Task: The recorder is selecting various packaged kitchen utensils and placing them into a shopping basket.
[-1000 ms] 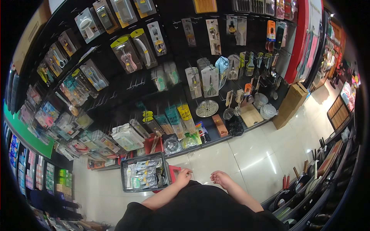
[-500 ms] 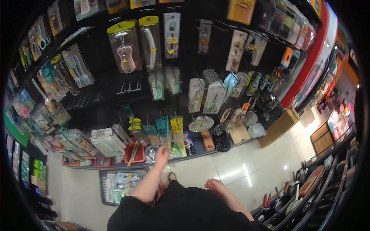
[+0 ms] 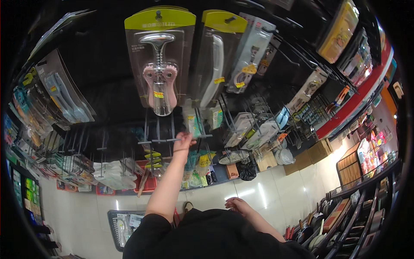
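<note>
My left hand (image 3: pixel 184 141) is raised among the metal display hooks (image 3: pixel 157 140), its fingers bent beside the tip of one hook. A small clear package with a green and white card (image 3: pixel 192 123) hangs just above these fingers. What the fingers grip, if anything, I cannot make out. Higher up hangs a carded corkscrew bottle opener (image 3: pixel 159 73) with pink arms. Right of it is a carded tool with a long white curved handle (image 3: pixel 215 64). My right hand (image 3: pixel 237 205) hangs low over the floor, loosely open and holding nothing.
A dark basket (image 3: pixel 113 224) of packaged goods stands on the floor to my left. Red trays (image 3: pixel 148 183) and a black bag (image 3: pixel 247 170) sit on the low shelf. Cardboard boxes (image 3: pixel 308 157) stand at its right end. Racks of pans (image 3: pixel 321 237) line the right side.
My left hand has risen from the low shelf to the hooks. The view has come closer to the hanging wall, so the packages look larger. My right hand stays low.
</note>
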{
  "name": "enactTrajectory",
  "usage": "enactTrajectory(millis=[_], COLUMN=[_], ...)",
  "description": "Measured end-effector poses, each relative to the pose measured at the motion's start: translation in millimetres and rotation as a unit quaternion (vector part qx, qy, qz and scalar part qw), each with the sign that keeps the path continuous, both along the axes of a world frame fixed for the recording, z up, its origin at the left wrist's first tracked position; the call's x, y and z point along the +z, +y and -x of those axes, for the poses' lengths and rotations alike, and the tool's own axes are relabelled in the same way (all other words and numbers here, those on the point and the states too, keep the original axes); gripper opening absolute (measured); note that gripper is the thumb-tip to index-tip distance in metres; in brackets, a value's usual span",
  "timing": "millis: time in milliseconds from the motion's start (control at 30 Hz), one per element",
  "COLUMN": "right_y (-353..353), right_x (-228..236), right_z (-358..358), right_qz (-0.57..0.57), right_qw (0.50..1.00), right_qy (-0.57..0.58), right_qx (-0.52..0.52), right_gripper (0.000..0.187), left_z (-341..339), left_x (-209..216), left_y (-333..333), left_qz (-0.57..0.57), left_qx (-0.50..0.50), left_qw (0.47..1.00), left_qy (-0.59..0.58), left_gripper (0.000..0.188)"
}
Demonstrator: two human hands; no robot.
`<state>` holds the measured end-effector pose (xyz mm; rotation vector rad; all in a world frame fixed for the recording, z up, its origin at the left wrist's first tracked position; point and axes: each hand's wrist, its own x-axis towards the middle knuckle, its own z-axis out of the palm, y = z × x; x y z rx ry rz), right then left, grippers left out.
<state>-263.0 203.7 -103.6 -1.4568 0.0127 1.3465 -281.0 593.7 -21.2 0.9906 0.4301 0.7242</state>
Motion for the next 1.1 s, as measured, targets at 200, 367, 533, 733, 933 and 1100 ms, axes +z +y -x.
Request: enactTrajectory(millis=[200,367,533,733,933,1100], right_y=[43.4,59.5,64.5,80.6,83.1,89.7], right_x=[5.6,-12.0,-8.5,-9.0,-8.6,14.6], right_z=[-28.5,-51.5,-62.5,-66.0,-56.9,-44.9], right_qz=[0.026,-0.029,-0.032,-0.021,-0.024,-0.046], right_qw=[0.999,0.998,0.997,0.997,0.996,0.991], right_qy=[0.002,0.003,-0.003,-0.02,-0.031,-0.063], right_qx=[0.031,0.051,0.071,0.073,0.082,0.112], right_gripper=[0.023,0.023,0.022,0.022,0.023,0.027], left_z=[7.6,33.8,63.7,84.5,109.7,110.5], left_x=[25.9,40.0,59.6,64.1,41.4,22.3], left_y=[-21.8,-44.4,-71.9,-98.1,-119.1,-113.3], left_qz=[-0.003,-0.044,-0.043,-0.064,-0.066,-0.046], left_qx=[-0.029,-0.006,-0.007,-0.025,-0.072,-0.095], left_qw=[0.999,0.998,0.998,0.997,0.995,0.994], left_qy=[-0.035,-0.043,-0.047,-0.032,-0.024,0.029], left_gripper=[0.026,0.023,0.023,0.023,0.031,0.029])
